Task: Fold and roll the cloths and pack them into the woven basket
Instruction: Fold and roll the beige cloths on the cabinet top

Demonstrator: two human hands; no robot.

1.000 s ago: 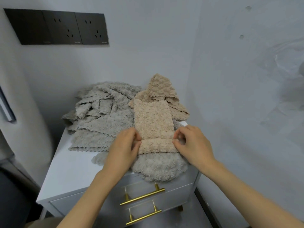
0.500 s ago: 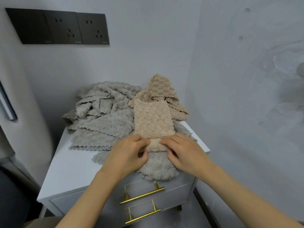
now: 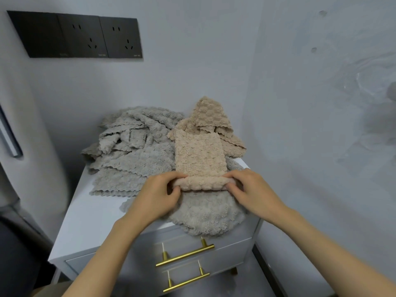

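A beige waffle cloth [image 3: 199, 155], folded into a narrow strip, lies on top of a heap of grey cloths [image 3: 137, 155]. Its near end is curled into a small roll [image 3: 202, 182]. My left hand [image 3: 158, 194] pinches the roll's left end and my right hand [image 3: 252, 189] pinches its right end. Behind the strip another beige cloth [image 3: 211, 116] leans crumpled against the wall. One grey cloth [image 3: 205, 215] hangs over the cabinet's front edge under the roll. No woven basket is in view.
The cloths lie on a white bedside cabinet [image 3: 90, 224] with two drawers and gold bar handles [image 3: 185, 255]. It stands in a corner, walls close behind and to the right. Black wall sockets [image 3: 85, 35] sit above left. Its front left top is bare.
Both hands came together at the middle of the beige strip's near end, then spread back out to the ends. The near end has been turned over into a thicker roll.
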